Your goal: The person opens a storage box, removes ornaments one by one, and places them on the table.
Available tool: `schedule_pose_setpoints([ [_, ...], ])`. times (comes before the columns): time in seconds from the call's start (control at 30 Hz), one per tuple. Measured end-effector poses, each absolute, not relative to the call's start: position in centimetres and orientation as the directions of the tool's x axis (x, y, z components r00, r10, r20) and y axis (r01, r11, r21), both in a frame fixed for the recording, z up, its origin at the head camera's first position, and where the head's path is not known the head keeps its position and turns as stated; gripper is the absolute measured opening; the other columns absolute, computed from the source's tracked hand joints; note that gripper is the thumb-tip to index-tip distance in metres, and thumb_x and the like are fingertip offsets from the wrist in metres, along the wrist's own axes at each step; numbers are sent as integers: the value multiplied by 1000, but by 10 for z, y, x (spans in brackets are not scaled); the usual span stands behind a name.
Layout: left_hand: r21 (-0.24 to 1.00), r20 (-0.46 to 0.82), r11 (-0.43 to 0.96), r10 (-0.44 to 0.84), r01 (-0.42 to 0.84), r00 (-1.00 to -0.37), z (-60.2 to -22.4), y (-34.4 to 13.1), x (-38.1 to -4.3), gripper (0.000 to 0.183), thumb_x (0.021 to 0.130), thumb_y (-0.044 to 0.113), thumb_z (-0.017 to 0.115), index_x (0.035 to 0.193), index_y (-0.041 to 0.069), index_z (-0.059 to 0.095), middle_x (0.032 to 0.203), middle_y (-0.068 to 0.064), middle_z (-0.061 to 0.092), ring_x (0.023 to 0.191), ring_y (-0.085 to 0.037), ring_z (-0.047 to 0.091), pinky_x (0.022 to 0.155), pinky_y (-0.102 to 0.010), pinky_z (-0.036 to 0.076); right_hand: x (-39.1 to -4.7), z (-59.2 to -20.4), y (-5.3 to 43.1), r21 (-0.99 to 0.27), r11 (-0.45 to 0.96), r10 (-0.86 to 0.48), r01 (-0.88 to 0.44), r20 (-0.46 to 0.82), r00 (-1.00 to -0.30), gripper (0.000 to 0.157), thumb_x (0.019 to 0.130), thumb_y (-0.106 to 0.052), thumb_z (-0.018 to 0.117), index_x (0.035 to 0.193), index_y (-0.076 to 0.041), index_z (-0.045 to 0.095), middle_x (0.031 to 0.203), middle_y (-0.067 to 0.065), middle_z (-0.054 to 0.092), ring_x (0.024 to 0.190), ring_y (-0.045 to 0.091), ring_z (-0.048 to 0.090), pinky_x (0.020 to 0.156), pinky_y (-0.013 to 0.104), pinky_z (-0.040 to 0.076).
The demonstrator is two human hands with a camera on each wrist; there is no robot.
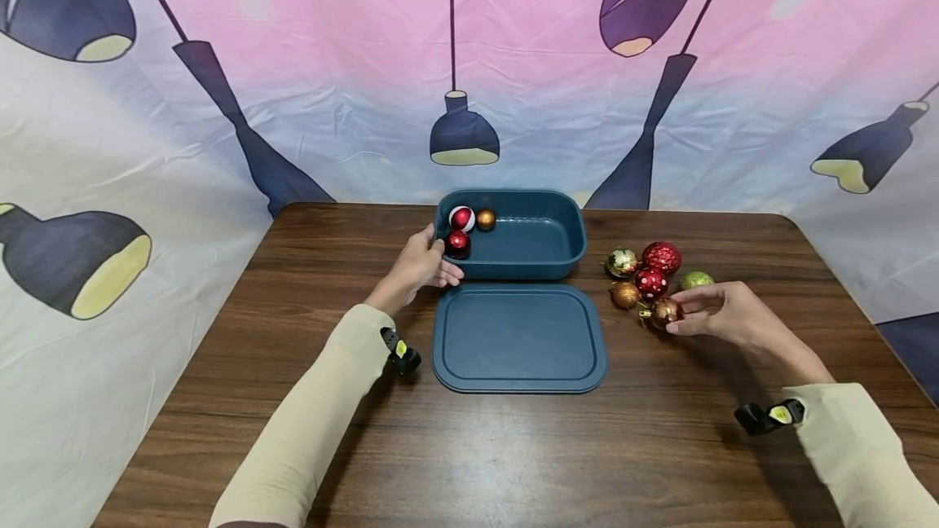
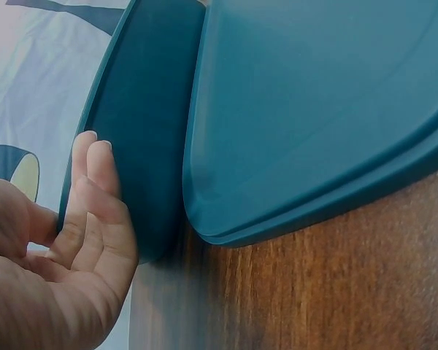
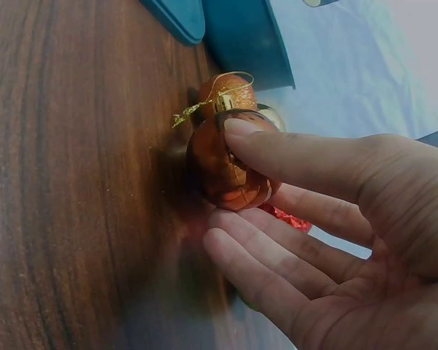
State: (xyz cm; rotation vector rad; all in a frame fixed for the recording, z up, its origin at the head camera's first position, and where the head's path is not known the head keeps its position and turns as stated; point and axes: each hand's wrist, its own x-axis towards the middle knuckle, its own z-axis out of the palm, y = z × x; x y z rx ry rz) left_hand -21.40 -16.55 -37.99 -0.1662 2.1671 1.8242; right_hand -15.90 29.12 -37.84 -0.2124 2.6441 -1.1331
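Observation:
My right hand (image 1: 722,318) pinches a shiny copper-brown bauble (image 3: 230,164) between thumb and fingers, low over the table; its gold cap and string loop show in the right wrist view. Around it are an orange bauble (image 1: 624,295), a red one with white dots (image 1: 650,283), a red glittery one (image 1: 662,257), a gold one (image 1: 622,263) and a green one (image 1: 696,279), partly behind my fingers. My left hand (image 1: 421,263) holds the left front corner of a blue-green box (image 1: 511,270). Inside the box's left end lie a red-and-white bauble (image 1: 462,218), a small gold-orange one (image 1: 486,220) and a dark red one (image 1: 458,244).
A matching flat lid (image 1: 519,338) lies on the brown wooden table (image 1: 513,455), right in front of the box. Behind the table's back edge hangs a cloth (image 1: 352,104) printed with lamps.

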Motion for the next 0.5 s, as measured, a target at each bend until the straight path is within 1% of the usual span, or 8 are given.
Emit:
schedule_pose_setpoints([
  [0.3, 937, -311, 198, 102, -287, -945, -379, -166, -214, 59, 113, 20, 30, 164, 20, 0, 79, -15, 74, 70, -24, 74, 57, -24, 55, -159, -382, 292, -720, 694, -228, -24, -187, -956, 61, 79, -27, 89, 125, 7, 68, 109, 18, 72, 88, 12, 68, 69, 24, 54],
  [0.5, 937, -313, 195, 100, -290, -945, -379, -165, -213, 59, 113, 20, 29, 165, 21, 1, 78, -14, 73, 66, -21, 72, 57, -24, 55, -158, -380, 292, -743, 669, -230, -2, -205, -951, 64, 81, -28, 88, 128, 8, 65, 112, 22, 72, 89, 13, 71, 72, 23, 56],
])
